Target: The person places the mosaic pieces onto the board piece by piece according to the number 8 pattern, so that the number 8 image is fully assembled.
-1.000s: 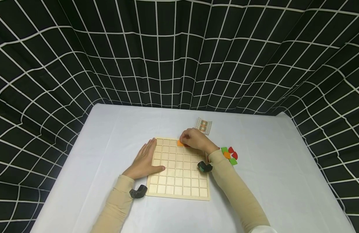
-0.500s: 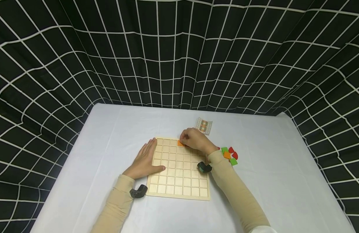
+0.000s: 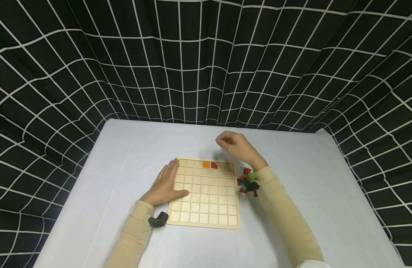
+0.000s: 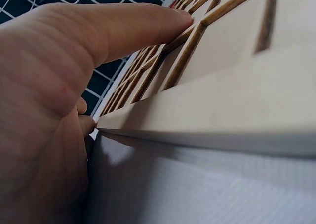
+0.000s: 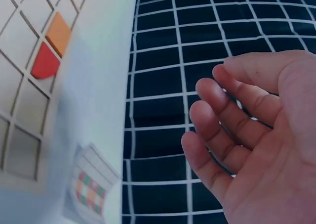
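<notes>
A wooden grid board [image 3: 206, 208] lies on the white table. An orange square tile [image 3: 206, 164] and a red quarter-round tile [image 3: 214, 165] sit side by side in its far row; both show in the right wrist view as the orange tile [image 5: 59, 28] and the red tile [image 5: 45, 62]. My left hand [image 3: 166, 184] rests flat on the board's left edge, its thumb [image 4: 133, 28] lying on the grid. Above the table, beyond the board's far edge, hovers my right hand [image 3: 233, 145], fingers loosely curled and holding nothing.
Loose red and green tiles [image 3: 247, 182] lie right of the board, partly behind my right wrist. A small pattern card [image 5: 90, 192] lies on the table beyond the board. A black curtain with white grid lines [image 3: 206, 63] surrounds the table.
My right hand let go of the red tile in the far row and lifted up and to the right, off the board. The left hand stayed put.
</notes>
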Available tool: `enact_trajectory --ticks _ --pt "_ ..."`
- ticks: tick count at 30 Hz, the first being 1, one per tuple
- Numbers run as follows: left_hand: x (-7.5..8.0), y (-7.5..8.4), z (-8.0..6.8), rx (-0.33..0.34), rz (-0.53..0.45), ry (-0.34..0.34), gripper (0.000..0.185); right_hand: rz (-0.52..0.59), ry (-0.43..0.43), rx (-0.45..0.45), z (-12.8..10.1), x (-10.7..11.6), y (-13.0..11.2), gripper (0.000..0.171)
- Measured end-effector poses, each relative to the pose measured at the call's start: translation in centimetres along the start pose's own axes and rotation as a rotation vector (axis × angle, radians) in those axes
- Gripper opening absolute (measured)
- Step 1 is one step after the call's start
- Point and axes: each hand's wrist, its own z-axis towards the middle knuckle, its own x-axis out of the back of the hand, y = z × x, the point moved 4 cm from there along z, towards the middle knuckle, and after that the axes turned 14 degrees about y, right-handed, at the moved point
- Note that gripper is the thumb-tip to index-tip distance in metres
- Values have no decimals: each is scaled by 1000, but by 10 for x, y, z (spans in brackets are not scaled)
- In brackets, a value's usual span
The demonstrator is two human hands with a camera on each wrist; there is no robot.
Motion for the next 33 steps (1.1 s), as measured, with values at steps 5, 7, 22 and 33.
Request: enact_trajectory --ticks 5,7,22,33 --pt "-1 -1 0 -3 -7 9 124 -36 -24 22 -6 18 -7 22" --pt "-1 -1 0 -6 -11 11 124 -50 -29 23 -8 25 -8 21" --pt "-3 -3 1 -6 -17 22 124 -153 -15 -26 -21 45 18 27" --pt "-3 -1 1 1 -7 13 123 -212 -48 -116 -36 50 52 28"
